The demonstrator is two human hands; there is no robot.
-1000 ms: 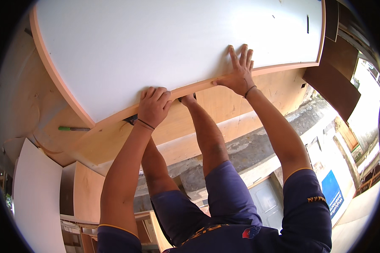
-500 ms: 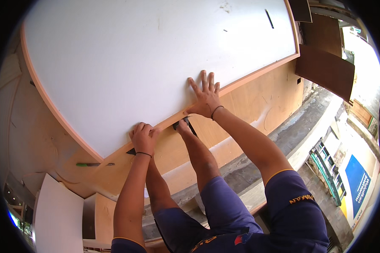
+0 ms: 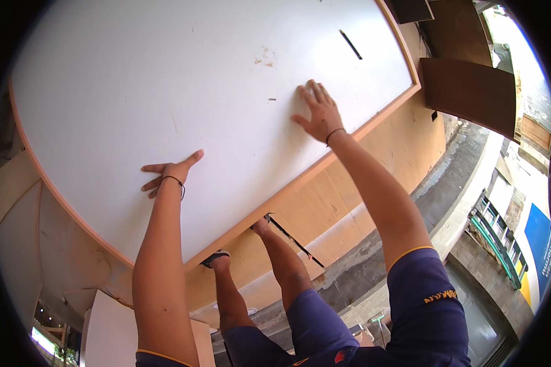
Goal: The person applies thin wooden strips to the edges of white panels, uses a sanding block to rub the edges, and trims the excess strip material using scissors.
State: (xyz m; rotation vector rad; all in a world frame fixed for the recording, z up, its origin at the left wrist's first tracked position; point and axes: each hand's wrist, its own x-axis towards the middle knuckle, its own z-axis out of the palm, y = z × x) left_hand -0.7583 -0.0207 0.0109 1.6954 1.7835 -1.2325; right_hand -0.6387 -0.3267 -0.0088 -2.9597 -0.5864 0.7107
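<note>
A large white panel (image 3: 232, 134) with a light orange-brown wooden edge strip (image 3: 275, 197) fills most of the view. My left hand (image 3: 172, 171) is over the panel's left part, its thumb and fingers spread. Farther to the right, my right hand (image 3: 318, 113) rests on the white surface with its fingers stretched out. Neither hand holds anything. Near the right hand lies a small dark sliver (image 3: 272, 99). A long black mark or slot (image 3: 350, 44) shows toward the panel's far right corner.
Below the panel lies a light brown wooden board (image 3: 343, 189), where my feet stand. Dark brown boards (image 3: 468, 95) are at the far right. A ladder (image 3: 499, 241) lies on the right beside a blue sign (image 3: 540, 241). A white panel (image 3: 113, 333) stands at lower left.
Both hands have left the near edge strip and moved inward onto the white surface, the left hand opening out its fingers. The view has shifted, and the panel covers more of the board below.
</note>
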